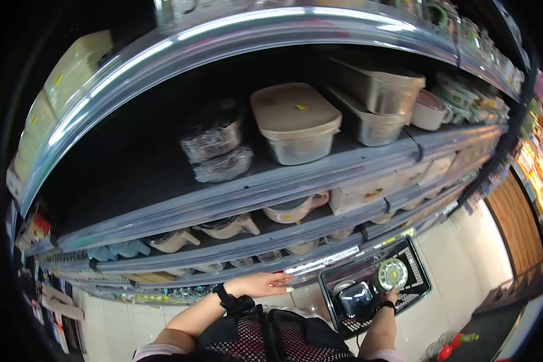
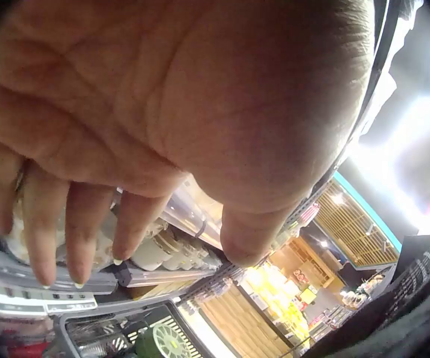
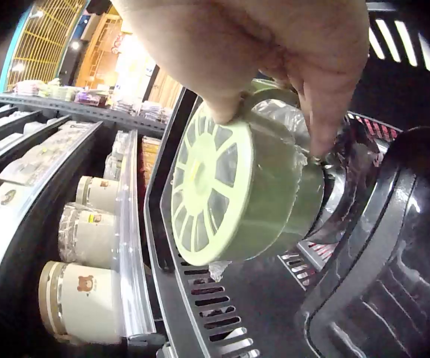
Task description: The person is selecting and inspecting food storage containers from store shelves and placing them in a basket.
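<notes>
My right hand (image 1: 392, 296) is over the black shopping basket (image 1: 426, 265) and grips a green round container (image 3: 278, 198). The container has a pale green spoked face, with clear wrapping at its side. In the right wrist view it is tipped on its side, with the thumb at its rim and the fingers behind. A glossy black item (image 1: 355, 299) sits in the basket beside it. My left hand (image 1: 260, 285) is held palm down near the lower shelf edge, left of the basket. Its fingers are extended and hold nothing.
Store shelves (image 1: 223, 199) curve across the front, carrying lidded food boxes (image 1: 301, 145), wrapped metal containers (image 1: 214, 142) and pink bowls with handles (image 1: 292, 211). Cream canisters (image 3: 88, 294) line a shelf beside the basket. Tiled floor (image 1: 446, 253) lies to the right.
</notes>
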`<move>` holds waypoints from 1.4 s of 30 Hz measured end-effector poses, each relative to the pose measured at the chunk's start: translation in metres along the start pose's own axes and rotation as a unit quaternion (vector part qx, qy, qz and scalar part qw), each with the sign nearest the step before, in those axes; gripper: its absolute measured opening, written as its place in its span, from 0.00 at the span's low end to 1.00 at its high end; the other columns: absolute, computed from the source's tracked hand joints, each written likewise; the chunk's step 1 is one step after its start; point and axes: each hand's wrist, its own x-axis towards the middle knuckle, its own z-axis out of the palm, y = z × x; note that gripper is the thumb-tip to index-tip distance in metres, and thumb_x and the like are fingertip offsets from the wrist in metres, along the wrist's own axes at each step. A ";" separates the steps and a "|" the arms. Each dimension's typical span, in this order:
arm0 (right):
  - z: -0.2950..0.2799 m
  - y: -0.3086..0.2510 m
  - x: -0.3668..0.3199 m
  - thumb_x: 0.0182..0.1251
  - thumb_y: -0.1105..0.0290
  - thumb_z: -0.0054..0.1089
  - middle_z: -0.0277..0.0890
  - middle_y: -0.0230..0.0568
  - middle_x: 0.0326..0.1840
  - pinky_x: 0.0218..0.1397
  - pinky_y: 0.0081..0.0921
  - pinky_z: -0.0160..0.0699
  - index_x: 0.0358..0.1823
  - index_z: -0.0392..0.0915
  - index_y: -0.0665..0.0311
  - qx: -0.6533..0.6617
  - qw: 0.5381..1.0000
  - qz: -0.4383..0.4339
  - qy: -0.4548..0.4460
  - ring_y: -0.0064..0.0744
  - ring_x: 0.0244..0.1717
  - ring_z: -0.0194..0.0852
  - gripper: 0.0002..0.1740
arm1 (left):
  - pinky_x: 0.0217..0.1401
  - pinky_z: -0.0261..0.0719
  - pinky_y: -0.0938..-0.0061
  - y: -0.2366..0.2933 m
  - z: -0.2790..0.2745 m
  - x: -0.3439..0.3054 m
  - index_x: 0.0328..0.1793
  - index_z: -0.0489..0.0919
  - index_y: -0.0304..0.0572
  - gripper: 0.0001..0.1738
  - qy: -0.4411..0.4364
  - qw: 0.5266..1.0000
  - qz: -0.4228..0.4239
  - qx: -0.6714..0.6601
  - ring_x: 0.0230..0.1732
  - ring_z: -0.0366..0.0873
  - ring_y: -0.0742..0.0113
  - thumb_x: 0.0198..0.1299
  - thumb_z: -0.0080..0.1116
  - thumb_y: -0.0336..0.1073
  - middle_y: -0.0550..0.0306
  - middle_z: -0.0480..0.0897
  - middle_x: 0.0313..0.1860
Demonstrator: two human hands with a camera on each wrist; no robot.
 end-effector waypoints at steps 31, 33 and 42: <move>0.171 -0.213 -0.463 0.61 0.79 0.59 0.76 0.44 0.46 0.59 0.30 0.70 0.48 0.75 0.69 -0.039 0.733 -0.661 -0.159 0.38 0.50 0.74 0.13 | 0.65 0.71 0.69 -0.037 -0.030 -0.099 0.74 0.65 0.39 0.32 0.020 0.996 0.088 -0.016 0.64 0.74 0.60 0.71 0.53 0.50 0.45 0.75 0.65; 0.190 -0.225 -0.504 0.57 0.78 0.62 0.75 0.46 0.50 0.61 0.34 0.69 0.50 0.74 0.69 -0.036 0.683 -0.705 -0.188 0.43 0.53 0.74 0.18 | 0.66 0.71 0.68 -0.053 -0.031 -0.116 0.74 0.64 0.37 0.34 0.030 0.997 0.071 -0.028 0.65 0.73 0.59 0.71 0.54 0.50 0.43 0.74 0.67; 0.270 -0.279 -0.641 0.47 0.65 0.77 0.56 0.59 0.71 0.73 0.45 0.56 0.69 0.60 0.65 -0.036 0.581 -0.787 -0.204 0.57 0.72 0.55 0.48 | 0.70 0.67 0.68 -0.116 -0.028 -0.184 0.75 0.63 0.34 0.34 0.064 0.994 0.031 -0.087 0.68 0.70 0.60 0.70 0.54 0.48 0.46 0.71 0.70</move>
